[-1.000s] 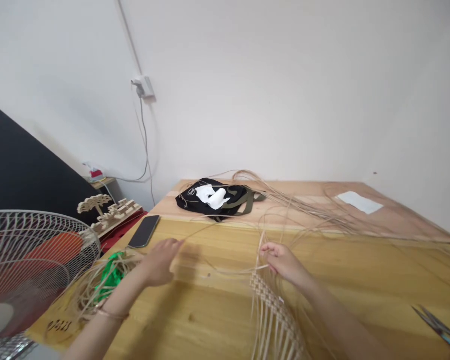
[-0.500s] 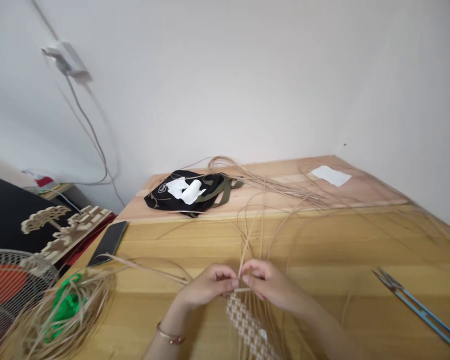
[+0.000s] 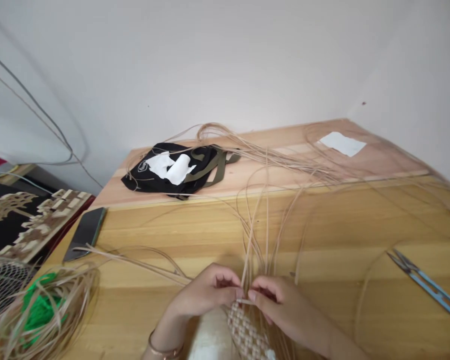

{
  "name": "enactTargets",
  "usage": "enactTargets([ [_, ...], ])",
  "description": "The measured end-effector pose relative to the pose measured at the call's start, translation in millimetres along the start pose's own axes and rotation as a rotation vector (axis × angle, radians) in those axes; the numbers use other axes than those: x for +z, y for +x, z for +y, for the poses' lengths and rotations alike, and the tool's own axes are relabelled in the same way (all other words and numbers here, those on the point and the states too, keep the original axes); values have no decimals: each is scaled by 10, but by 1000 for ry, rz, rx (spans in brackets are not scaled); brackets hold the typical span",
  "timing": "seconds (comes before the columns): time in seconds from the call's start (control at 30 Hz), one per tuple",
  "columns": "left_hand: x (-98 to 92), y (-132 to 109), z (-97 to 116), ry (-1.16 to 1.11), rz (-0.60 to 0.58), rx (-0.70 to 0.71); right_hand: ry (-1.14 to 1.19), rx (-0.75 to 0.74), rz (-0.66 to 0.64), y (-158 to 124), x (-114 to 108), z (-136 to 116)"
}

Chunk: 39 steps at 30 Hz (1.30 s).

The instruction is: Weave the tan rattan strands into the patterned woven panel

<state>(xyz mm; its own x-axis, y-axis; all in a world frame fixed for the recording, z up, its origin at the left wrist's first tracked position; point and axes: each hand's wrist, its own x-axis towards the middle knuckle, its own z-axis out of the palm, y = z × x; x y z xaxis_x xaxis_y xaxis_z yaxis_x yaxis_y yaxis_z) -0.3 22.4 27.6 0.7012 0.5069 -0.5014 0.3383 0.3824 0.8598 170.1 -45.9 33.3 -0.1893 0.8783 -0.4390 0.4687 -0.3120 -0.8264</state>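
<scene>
My left hand (image 3: pixel 206 295) and right hand (image 3: pixel 285 304) pinch thin tan strands (image 3: pixel 246 262). The beige checkered band (image 3: pixel 245 325) is woven; strands beyond aren't.

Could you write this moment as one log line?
left hand: fingertips pinching strands above woven strip; right hand: fingertips close by, grip unclear; at right: blue-handled snips; at left: phone, loose coil; behind: black bag

We could pass over the bare yellow-brown wooden table (image 3: pixel 330 265) between the right hand (image 3: pixel 285 305) and the blue-handled metal snips (image 3: pixel 423 285) near the right edge, minding one thin arching strand (image 3: pixel 361 295). Toward the far edge, long loose tan strands (image 3: pixel 248 250) fan out and bar us; along the left edge, a tangled tan coil with green wrapping (image 3: pixel 41 315) does likewise.
</scene>
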Motion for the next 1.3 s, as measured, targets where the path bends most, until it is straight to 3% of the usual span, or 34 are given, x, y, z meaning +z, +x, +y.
enactTargets([
  [0.13, 10, 11, -15, -32, -18, 9, 70, 53, -57, 42, 36, 31],
  [0.3, 17, 16, -31, 1, -64, 35, 52, 61, 197, 106, 45, 39],
  [0.5, 7, -10, -43, 64, -63, 20, 277, -1, 201, 183, 62, -2],
  [0.67, -39, -32, -36, 111, -88, 1, 285, 23, 242, 187, 113, -8],
  [0.77, -49, -31, -60, 73, -96, -8, 224, 26, 207, 166, 133, -14],
  [0.93, -35, -25, -69, -23, -75, -57, -145, 8, 161, 80, 103, -54],
  [1.03, -23, -24, -49, -61, -65, -73, -236, -16, 120, 45, 83, -82],
  [1.17, -15, -26, -50, -142, -66, -57, -43, 6, 87, 37, 107, -60],
  [1.3, -7, -46, -65, -204, -71, 3, 533, 143, 27, 31, 175, -3],
])
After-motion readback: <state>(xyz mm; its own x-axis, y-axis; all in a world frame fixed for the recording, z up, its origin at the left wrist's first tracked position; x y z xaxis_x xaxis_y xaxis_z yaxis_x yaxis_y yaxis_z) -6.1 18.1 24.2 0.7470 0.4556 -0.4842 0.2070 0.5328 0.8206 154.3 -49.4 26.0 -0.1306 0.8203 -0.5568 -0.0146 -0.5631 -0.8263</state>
